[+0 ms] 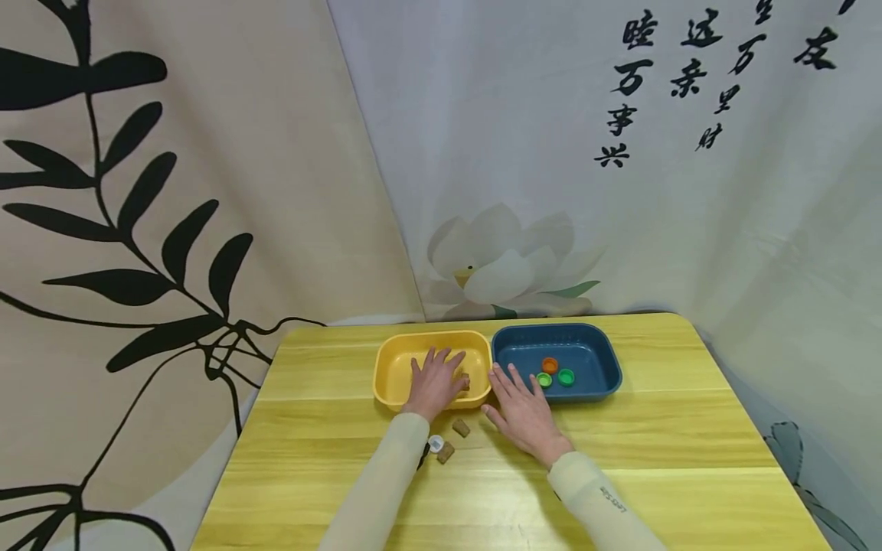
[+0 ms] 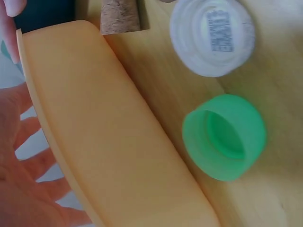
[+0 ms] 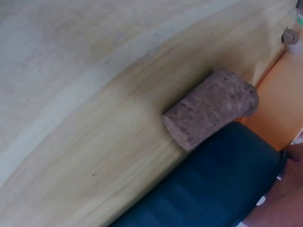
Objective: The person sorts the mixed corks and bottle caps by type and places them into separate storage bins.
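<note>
My left hand reaches over the front wall of the yellow tray, fingers spread. A cork shows in that tray beside the hand; whether a finger touches it I cannot tell. My right hand lies at the near left corner of the blue tray, its fingers extended over the rim and nothing visibly gripped. Inside the blue tray sit an orange bottle cap, a light green cap and a green cap.
Before the trays lie two corks and a white cap. A green cap stands by the yellow tray in the left wrist view. In the right wrist view, a cork lies near the blue tray. The trays stand side by side on the wooden table.
</note>
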Available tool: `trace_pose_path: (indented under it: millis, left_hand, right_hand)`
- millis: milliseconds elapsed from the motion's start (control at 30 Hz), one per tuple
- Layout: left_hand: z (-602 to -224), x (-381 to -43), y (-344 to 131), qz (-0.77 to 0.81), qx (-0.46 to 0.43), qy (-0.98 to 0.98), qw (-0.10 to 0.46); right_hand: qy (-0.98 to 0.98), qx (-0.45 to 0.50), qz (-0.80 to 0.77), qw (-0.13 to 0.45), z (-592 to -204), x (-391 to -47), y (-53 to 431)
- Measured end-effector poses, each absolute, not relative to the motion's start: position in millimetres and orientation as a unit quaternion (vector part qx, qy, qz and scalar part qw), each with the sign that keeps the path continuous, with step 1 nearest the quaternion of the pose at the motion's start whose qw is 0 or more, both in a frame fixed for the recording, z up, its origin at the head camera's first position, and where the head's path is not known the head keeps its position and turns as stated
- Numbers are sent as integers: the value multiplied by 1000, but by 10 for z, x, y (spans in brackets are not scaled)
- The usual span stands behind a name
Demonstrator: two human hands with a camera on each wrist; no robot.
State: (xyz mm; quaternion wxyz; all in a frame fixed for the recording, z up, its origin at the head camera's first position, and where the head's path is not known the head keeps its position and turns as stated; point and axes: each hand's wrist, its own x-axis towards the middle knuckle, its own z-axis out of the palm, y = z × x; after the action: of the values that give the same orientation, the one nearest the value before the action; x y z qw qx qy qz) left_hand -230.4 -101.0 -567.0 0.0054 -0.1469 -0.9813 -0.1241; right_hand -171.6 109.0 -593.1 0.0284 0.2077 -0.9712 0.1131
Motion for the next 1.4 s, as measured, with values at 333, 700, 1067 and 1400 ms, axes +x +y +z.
trace_pose_path:
  millis: [333,700,1067,1400]
  left_hand:
    - [-5645,-2017,-1194,-168,-192,-963,85]
    - [-5721,-1527,-1425,-184,-257,-941,119]
    - [-5755,-1187,-1615,-176,-330,-917,142]
    - [-5852,-1046,-1728,-118,-369,-917,98]
  right_hand:
    - [-972,207,112,26,-5942,-1732,1076]
    - [-971,208,119,22,-5935,-1721,1082]
    - [-968,215,122,38,-5959,-1730,1084]
    - [-968,215,122,33,-5944,-1726,1080]
